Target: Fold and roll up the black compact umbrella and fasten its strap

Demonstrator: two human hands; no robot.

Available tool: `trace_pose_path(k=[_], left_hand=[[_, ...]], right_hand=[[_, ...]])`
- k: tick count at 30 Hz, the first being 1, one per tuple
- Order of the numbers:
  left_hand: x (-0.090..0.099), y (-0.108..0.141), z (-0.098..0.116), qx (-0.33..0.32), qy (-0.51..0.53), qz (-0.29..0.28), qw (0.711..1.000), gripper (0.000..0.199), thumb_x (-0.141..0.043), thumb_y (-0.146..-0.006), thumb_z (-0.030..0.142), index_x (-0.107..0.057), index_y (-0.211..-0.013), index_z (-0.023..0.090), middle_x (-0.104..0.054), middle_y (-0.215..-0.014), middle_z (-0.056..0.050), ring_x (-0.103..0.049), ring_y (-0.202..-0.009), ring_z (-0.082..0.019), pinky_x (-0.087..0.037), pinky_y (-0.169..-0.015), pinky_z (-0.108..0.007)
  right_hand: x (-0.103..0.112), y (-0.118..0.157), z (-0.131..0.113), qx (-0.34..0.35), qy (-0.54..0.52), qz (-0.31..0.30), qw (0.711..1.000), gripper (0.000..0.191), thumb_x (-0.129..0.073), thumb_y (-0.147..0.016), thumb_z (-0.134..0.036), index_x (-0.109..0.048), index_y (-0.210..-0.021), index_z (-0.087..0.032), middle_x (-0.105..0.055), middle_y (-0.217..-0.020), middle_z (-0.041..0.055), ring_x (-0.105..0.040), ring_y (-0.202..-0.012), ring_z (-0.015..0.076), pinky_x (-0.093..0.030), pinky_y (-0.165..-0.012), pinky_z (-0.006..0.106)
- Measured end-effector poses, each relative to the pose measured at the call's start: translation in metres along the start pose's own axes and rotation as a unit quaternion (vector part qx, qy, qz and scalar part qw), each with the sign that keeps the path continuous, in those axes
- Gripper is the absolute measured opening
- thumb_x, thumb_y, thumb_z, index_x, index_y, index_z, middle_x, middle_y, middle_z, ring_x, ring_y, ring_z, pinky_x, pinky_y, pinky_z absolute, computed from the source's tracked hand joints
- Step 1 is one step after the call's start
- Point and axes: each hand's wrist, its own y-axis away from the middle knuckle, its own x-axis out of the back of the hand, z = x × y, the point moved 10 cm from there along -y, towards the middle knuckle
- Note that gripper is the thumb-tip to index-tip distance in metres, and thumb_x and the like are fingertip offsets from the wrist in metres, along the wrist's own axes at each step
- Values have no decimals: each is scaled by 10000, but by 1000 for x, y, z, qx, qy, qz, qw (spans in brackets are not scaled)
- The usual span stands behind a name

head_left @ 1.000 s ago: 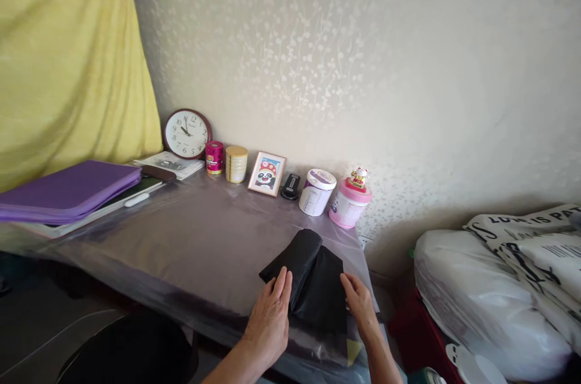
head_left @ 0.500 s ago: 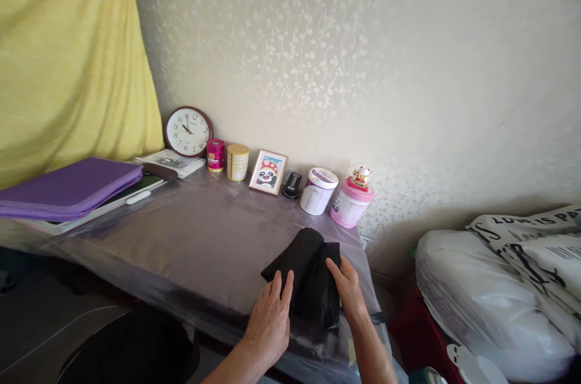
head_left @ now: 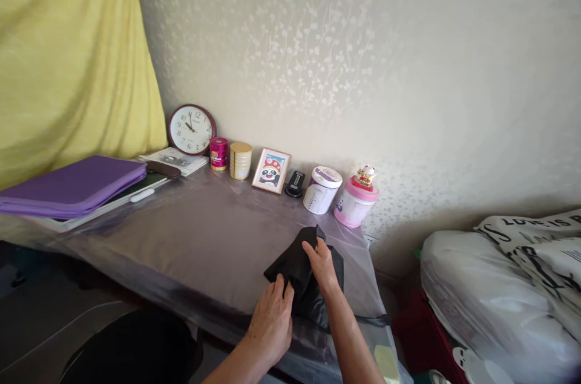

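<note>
A black, thin, folded sheet or bag (head_left: 295,257) lies rumpled near the table's right front corner. My left hand (head_left: 272,314) pinches its lower left part, with the fingertips curled into the material. Higher up, my right hand (head_left: 321,262) grips the fold near its top edge, thumb and fingers closed on it. The black piece has a raised fold between the hands, and its lower part is partly covered by my right forearm.
Along the wall stand a clock (head_left: 192,129), a pink can (head_left: 218,154), a yellow-lidded can (head_left: 240,161), a panda picture (head_left: 271,171), a black device (head_left: 295,184) and two tubs. A purple folder (head_left: 77,184) lies left; bulky bags (head_left: 490,299) sit right.
My right hand has moved up and left from the black piece's right edge to its top, and has closed on it. My left hand's fingers have curled in. The view has shifted slightly.
</note>
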Motion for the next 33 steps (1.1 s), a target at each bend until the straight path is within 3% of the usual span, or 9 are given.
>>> trace_pose_path(k=[5, 9, 13, 16, 19, 22, 24, 28, 33], left_hand=[[-1, -1, -3, 4, 16, 7, 1000, 563, -388, -738, 55, -363, -1299, 85, -354, -1364, -180, -439, -1161, -256, -356, -971, -378], [2, 1, -9, 17, 25, 27, 999, 568, -386, -773, 94, -277, -1330, 66, -367, -1356, -175, -428, -1169, -246, -353, -971, -370], [21, 8, -8, 14, 32, 76, 996, 497, -392, -790, 141, -331, -1282, 108, -471, -1240, -136, -469, -1098, -238, -362, -952, -386], [44, 14, 1, -1, 24, 115, 993, 423, -403, -765, 135, -434, -1186, 154, -475, -1200, -106, -460, -1087, -242, -357, -949, -402], [55, 13, 16, -47, 32, 123, 991, 323, -404, -771, 153, -518, -1070, 199, -473, -1196, -75, -465, -1066, -232, -365, -940, -400], [47, 8, 26, -104, 29, 108, 988, 363, -385, -803, 175, -501, -1143, 225, -435, -1295, -58, -422, -1146, -232, -327, -996, -408], [36, 5, 23, -117, 20, 102, 988, 488, -394, -794, 173, -398, -1278, 230, -336, -1403, -56, -336, -1245, -247, -271, -1044, -437], [17, 0, 6, -86, 14, 91, 992, 687, -423, -746, 151, -208, -1393, 227, -230, -1471, -54, -223, -1326, -260, -241, -1063, -473], [6, -1, 3, -61, 5, 46, 997, 703, -402, -702, 97, -250, -1386, 156, -280, -1452, -70, -218, -1334, -242, -225, -1086, -430]], right_hand=[[-9, -6, 1, 16, 103, -1, 995, 343, -561, -727, -388, -589, -978, -157, -612, -663, 5, -558, -611, 155, -442, -549, 253], [-11, -7, 6, -18, 142, -15, 990, 354, -549, -735, -363, -558, -1018, -151, -567, -612, -11, -540, -557, 147, -425, -481, 239], [-26, -3, 8, -63, 60, -84, 993, 383, -480, -796, -403, -489, -1105, -177, -634, -675, 13, -611, -599, 158, -465, -482, 238], [-40, 3, 2, -62, 31, -148, 987, 342, -382, -849, -458, -530, -1001, -191, -678, -681, 17, -643, -617, 144, -476, -525, 229], [-45, 6, -5, -34, 57, -172, 983, 349, -348, -864, -455, -572, -904, -191, -706, -741, 29, -652, -660, 137, -463, -537, 217], [-46, 7, -13, 8, 84, -183, 980, 318, -367, -867, -407, -601, -879, -192, -715, -764, 30, -646, -667, 136, -468, -583, 232], [-47, 11, -18, 36, 95, -190, 977, 303, -383, -868, -386, -618, -884, -196, -716, -776, 25, -643, -673, 139, -478, -637, 251], [-45, 28, -31, 114, 113, -195, 968, 273, -407, -879, -352, -642, -953, -233, -712, -825, 8, -637, -770, 151, -479, -742, 279], [-38, 49, -44, 243, 172, -168, 940, 270, -416, -897, -313, -654, -1019, -276, -691, -949, 26, -576, -973, 180, -440, -876, 338]])
